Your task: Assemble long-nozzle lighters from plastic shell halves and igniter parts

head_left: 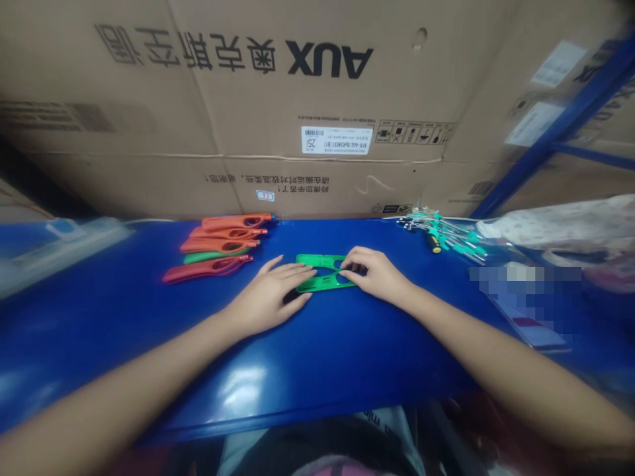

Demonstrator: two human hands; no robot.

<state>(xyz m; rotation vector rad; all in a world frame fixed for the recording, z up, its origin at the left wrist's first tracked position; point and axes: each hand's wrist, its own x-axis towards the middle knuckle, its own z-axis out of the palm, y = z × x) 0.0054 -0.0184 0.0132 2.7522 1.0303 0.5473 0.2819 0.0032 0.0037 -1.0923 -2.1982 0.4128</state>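
Note:
Two green plastic handle shells (325, 272) lie side by side on the blue table (317, 350). My left hand (270, 294) lies flat with fingers stretched out, its fingertips resting on the left end of the green shells. My right hand (374, 272) has its fingers curled and pinching the right end of the same green shells. Both forearms reach in from the near edge.
A stack of red and orange handle shells (221, 248), with one green among them, lies at the back left. Several green-handled screwdrivers (446, 235) lie at the back right. A large cardboard box (278, 99) walls the back. Clear bags (54, 248) sit left, cloth (570, 228) right.

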